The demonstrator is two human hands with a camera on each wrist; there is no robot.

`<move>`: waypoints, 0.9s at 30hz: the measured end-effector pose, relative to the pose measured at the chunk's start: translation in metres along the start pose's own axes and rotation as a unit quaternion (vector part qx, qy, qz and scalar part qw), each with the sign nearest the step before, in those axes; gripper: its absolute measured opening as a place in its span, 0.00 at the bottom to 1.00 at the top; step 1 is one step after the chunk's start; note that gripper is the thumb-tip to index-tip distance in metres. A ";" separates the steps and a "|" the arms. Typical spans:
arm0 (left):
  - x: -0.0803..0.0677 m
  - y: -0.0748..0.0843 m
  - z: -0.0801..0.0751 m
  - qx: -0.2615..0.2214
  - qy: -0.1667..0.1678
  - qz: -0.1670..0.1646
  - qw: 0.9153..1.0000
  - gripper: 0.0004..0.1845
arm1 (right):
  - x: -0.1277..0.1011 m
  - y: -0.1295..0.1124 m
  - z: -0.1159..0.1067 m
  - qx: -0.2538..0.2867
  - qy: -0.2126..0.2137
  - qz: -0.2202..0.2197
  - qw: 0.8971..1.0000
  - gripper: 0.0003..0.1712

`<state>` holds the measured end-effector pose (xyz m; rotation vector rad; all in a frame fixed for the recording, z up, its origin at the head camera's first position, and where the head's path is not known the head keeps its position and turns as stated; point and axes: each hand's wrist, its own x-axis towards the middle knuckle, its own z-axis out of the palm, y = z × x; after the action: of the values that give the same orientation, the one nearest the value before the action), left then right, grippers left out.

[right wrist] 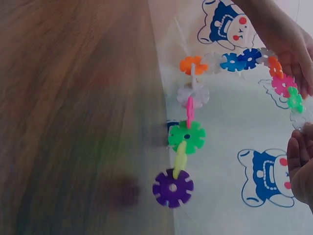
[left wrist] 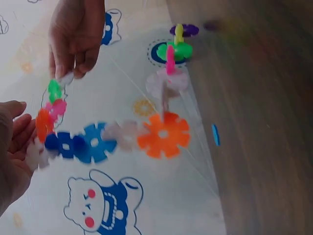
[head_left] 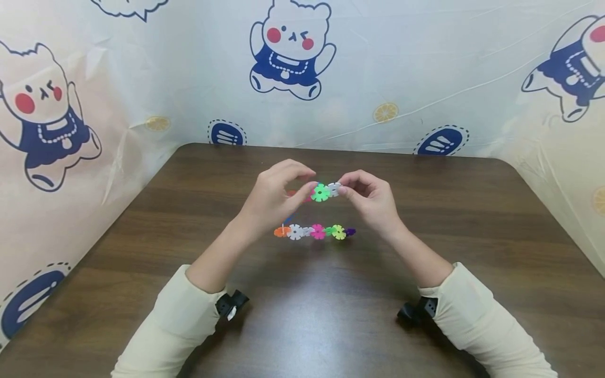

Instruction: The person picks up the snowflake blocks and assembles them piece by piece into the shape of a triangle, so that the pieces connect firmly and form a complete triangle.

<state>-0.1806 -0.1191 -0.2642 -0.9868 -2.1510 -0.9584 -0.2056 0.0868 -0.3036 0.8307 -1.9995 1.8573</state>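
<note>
A chain of several coloured notched plastic discs [head_left: 317, 231] hangs in a U shape over the table, its lower row running from an orange disc to a purple disc [right wrist: 173, 188]. The right hand [head_left: 371, 198] pinches the whitish clear disc [head_left: 333, 189] at its upper end between thumb and fingertips. Beside that sits a green disc [head_left: 320, 192], then a pink disc [right wrist: 283, 85] and an orange one [left wrist: 44, 124]. The left hand [head_left: 278, 191] curls its thumb and fingers around the upper row there, partly hiding it. Blue discs [left wrist: 80, 147] join the two rows at the left.
A dark brown wooden table [head_left: 302, 325] lies below both hands. A pale sheet [head_left: 378, 58] printed with bears stands behind its far edge and along the sides. Each sleeve cuff bears a black wrist camera [head_left: 231, 304].
</note>
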 end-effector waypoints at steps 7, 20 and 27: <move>0.002 0.001 0.008 0.003 -0.058 -0.037 0.998 0.09 | 0.001 -0.004 0.011 0.004 -0.013 -0.036 0.999 0.04; -0.013 -0.006 0.008 0.001 -0.022 -0.034 0.999 0.03 | 0.005 -0.003 0.021 0.009 -0.034 -0.038 0.999 0.03; -0.021 -0.008 -0.004 0.033 -0.002 -0.039 0.999 0.04 | 0.028 0.014 0.011 -0.040 -0.010 0.022 0.999 0.07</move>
<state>-0.1749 -0.1346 -0.2800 -0.8787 -2.2252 -0.9158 -0.2339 0.0698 -0.3008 0.7909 -2.1057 1.7849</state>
